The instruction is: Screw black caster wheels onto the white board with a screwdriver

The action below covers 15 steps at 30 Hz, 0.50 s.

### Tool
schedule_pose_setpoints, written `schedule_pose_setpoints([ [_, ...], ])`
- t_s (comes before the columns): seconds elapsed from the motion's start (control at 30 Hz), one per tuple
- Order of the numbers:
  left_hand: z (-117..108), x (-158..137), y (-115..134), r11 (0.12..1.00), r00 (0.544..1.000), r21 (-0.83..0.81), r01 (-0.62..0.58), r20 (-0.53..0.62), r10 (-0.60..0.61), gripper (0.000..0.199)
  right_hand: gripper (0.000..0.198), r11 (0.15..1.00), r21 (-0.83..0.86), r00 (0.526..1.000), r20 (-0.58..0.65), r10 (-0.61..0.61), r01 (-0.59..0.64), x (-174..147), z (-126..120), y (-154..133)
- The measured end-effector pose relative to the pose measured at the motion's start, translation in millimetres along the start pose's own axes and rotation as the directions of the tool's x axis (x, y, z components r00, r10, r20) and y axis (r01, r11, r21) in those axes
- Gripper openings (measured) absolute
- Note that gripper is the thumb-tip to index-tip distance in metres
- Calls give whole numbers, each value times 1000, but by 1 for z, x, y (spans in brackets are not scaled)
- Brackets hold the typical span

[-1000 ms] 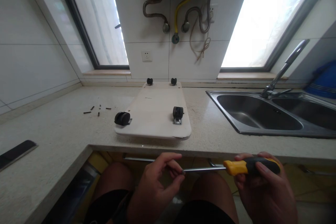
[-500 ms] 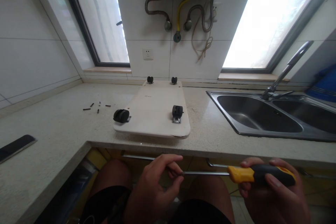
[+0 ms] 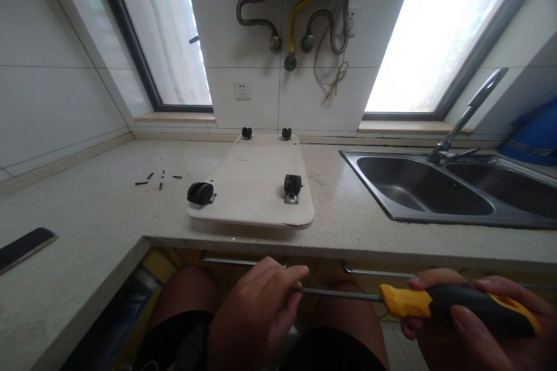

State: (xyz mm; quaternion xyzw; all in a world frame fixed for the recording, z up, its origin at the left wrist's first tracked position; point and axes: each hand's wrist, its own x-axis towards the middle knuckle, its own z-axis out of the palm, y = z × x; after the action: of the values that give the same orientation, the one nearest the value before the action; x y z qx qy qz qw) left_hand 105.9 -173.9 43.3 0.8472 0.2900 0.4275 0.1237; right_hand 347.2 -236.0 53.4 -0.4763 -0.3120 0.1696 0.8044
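Note:
My right hand (image 3: 470, 319) is wrapped round the yellow and black handle of a screwdriver (image 3: 407, 301), held level in front of the counter edge. Its metal shaft points left. At the tip, the fingers of my left hand (image 3: 261, 307) are pinched together; whatever small piece they hold there is mostly hidden. Beyond my hands a white board (image 3: 261, 185) with rounded corners lies on the counter. Black casters stand on it: a front left caster (image 3: 201, 192), a front right caster (image 3: 292, 185) with its metal plate, and two smaller-looking ones at the far end.
Several small dark screws (image 3: 141, 183) lie loose left of the board. A dark flat object (image 3: 26, 247) rests at the counter's left edge. A double steel sink (image 3: 391, 217) with a faucet (image 3: 470, 110) is on the right. Drawer handles (image 3: 378, 272) sit below the counter edge.
The screwdriver handle and my right hand have moved right and slightly down. My left hand has turned, its fingers closing more over the tip. The view has shifted slightly.

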Motion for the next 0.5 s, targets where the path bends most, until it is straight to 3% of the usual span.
schedule_pose_setpoints([
  [0.17, 1, -1, -4, 999, 1000, 45, -28, 5, 28, 50, 54, 999, -14, 997, 61, -45, 46, 2, 0, 2],
  [0.37, 1, 5, -4, 978, 987, -141, 152, -35, -159, 68, 53, 989, 55, 989, 53, 135, -138, 14, -6, 11],
  [0.5, 1, 4, -13, 913, 963, -317, 259, 14, -269, 69, 52, 976, 103, 980, 61, 189, -194, 22, -9, 24],
])
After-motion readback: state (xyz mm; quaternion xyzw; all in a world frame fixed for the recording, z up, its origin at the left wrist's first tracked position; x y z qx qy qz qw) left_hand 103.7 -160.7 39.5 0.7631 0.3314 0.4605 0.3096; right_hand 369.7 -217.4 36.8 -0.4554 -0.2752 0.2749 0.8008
